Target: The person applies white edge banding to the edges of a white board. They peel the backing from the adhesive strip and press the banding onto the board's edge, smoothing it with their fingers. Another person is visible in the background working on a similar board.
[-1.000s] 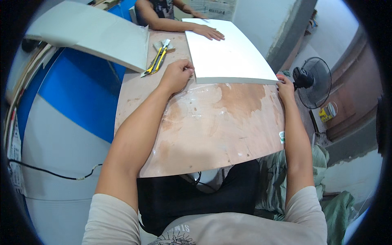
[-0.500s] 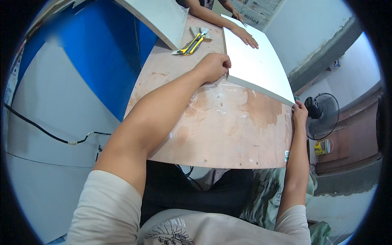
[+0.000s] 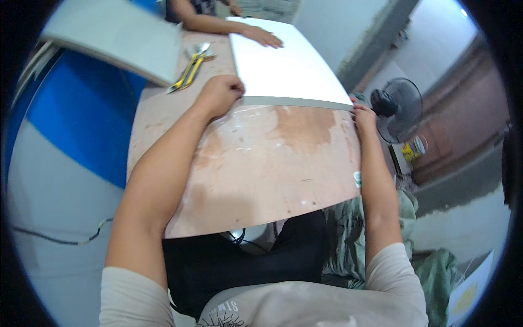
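Observation:
A white board (image 3: 291, 65) with a grey near edge lies flat on the wooden table. At its near left corner my left hand (image 3: 220, 92) is closed, fingers curled against the side edge. My right hand (image 3: 365, 116) grips the near right corner with its fingers bent; part of that grip is hidden behind the edge. Another person's hand (image 3: 264, 36) rests flat on top of the board, toward its far left. Two yellow-and-black utility knives (image 3: 189, 70) lie on the table left of the board, by a small block.
The worn, stained table (image 3: 261, 169) spreads between my forearms. A large pale panel (image 3: 120, 38) leans at the far left above a blue surface (image 3: 81, 109). To the right are a black fan (image 3: 400, 106), a yellow bucket (image 3: 414, 148) and green sacks (image 3: 343, 237).
My view has turned, so the board and knives appear farther left and the board's near edge looks more level. Both my hands stay at its corners, and the other person's hand remains on it.

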Available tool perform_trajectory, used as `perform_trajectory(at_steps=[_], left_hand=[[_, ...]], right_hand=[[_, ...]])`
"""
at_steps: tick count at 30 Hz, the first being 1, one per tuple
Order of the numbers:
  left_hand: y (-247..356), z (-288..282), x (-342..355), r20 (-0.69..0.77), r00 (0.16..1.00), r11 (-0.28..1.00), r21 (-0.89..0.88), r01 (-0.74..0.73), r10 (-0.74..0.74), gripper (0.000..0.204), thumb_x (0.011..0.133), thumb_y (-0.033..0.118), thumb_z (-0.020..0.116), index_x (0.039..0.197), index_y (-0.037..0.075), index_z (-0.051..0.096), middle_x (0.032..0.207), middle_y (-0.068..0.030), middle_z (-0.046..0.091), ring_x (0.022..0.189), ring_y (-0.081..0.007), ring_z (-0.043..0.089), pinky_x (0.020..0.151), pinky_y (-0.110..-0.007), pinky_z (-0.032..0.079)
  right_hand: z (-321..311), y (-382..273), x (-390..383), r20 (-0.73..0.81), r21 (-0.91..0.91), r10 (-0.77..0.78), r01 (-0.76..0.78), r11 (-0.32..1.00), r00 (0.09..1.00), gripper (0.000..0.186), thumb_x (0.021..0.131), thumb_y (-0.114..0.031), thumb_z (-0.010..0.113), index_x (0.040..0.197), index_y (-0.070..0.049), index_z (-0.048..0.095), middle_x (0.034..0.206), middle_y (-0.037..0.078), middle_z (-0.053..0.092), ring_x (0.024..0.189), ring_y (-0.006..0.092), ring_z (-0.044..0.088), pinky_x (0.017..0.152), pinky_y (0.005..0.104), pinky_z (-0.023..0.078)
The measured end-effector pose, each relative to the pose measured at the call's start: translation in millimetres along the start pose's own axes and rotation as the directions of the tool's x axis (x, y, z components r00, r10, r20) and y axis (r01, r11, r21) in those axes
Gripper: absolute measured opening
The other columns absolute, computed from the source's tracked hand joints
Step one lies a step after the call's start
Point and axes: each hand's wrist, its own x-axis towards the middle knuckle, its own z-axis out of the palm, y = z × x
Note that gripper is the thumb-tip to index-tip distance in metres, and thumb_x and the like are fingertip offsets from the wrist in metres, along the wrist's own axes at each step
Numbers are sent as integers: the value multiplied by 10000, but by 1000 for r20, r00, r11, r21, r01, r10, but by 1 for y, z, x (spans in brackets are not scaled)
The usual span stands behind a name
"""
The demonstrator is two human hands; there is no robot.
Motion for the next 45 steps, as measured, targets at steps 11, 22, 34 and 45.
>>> perform_trajectory(at_steps=[11,22,34,45], left_hand=[[10,-2,-2,-18,999,999,25,38,-37,161,810,2,576,898,-6,711,819,-126,714,787,-196,664,744,-303,514],[18,-2,-5,60,996,993,-86,77,-72,114,784,39,717,886,6,680,767,-15,661,685,-82,576,630,-234,466],[16,-3,-4,67,998,994,-109,26,-19,86,838,50,673,887,-20,682,769,-43,668,723,-106,592,688,-254,479],[17,-4,-6,10,1000,998,-59,8,-8,108,866,53,625,912,-25,684,786,-54,679,745,-116,604,714,-264,489]], right_hand=[[2,-9,-12,-52,61,-19,22,998,998,255,808,4,504,878,24,748,839,125,731,758,195,686,689,307,533],[2,1,1,-54,-10,-19,18,1000,998,212,800,-78,573,840,-45,778,845,131,748,792,212,712,762,322,539],[1,-8,-9,-77,-78,-52,46,996,996,236,794,-110,559,866,-66,779,883,118,752,853,226,708,795,328,524],[9,-3,-6,-110,-114,-102,90,989,989,200,769,-108,603,886,-35,749,878,147,737,811,256,688,765,353,519]])
